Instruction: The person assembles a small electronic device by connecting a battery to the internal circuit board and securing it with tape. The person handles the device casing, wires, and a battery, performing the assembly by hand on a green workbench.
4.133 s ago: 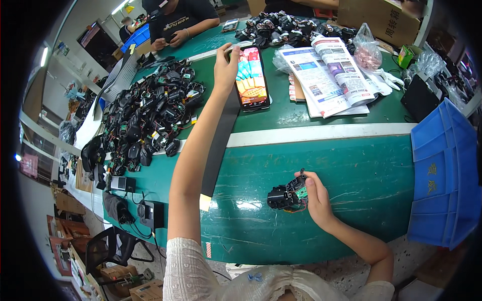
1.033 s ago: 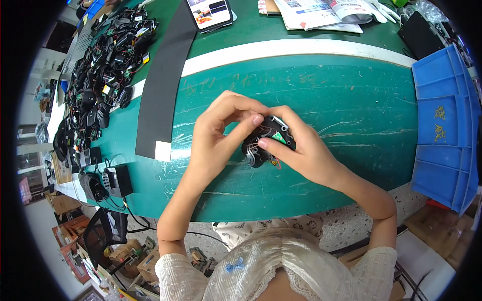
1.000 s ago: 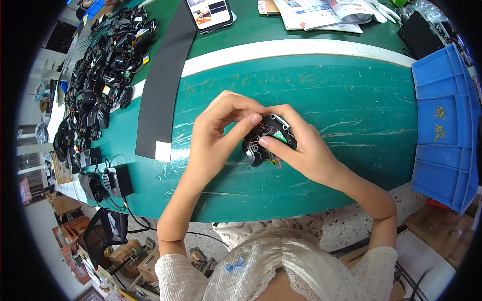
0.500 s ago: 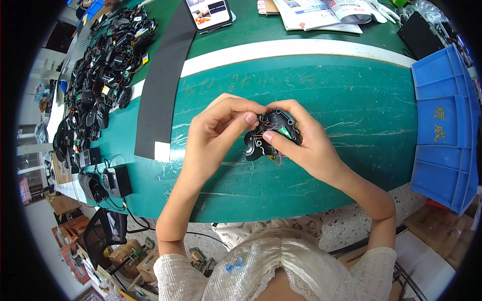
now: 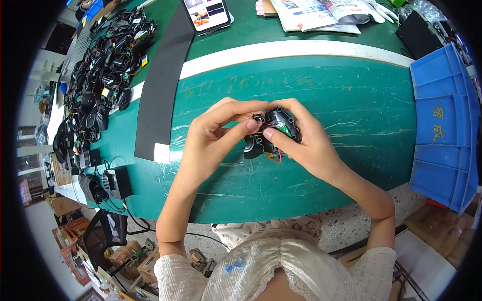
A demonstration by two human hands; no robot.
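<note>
Over the middle of the green workbench, my right hand (image 5: 307, 138) grips an open black plastic housing (image 5: 284, 118), its thumb pressed on the inside. A bit of green circuit board (image 5: 286, 129) and thin wires show inside it, with a red wire (image 5: 277, 156) looping out below. My left hand (image 5: 213, 133) is closed at the housing's left side, thumb and index finger pinching a small black part (image 5: 258, 117). A thin red wire runs close by that part. The fingertips hide some of the housing's inside.
A heap of black housings with wires (image 5: 95, 75) covers the bench's left side. A black strip (image 5: 163, 90) lies beside it. A phone (image 5: 208, 15) and newspapers (image 5: 314, 15) are at the back. Blue plastic bins (image 5: 439, 130) stand at the right, a black box-shaped device (image 5: 116, 181) at the near left.
The small black part now shows between my left thumb and index finger, where it was hidden before. The housing has turned slightly in my right hand.
</note>
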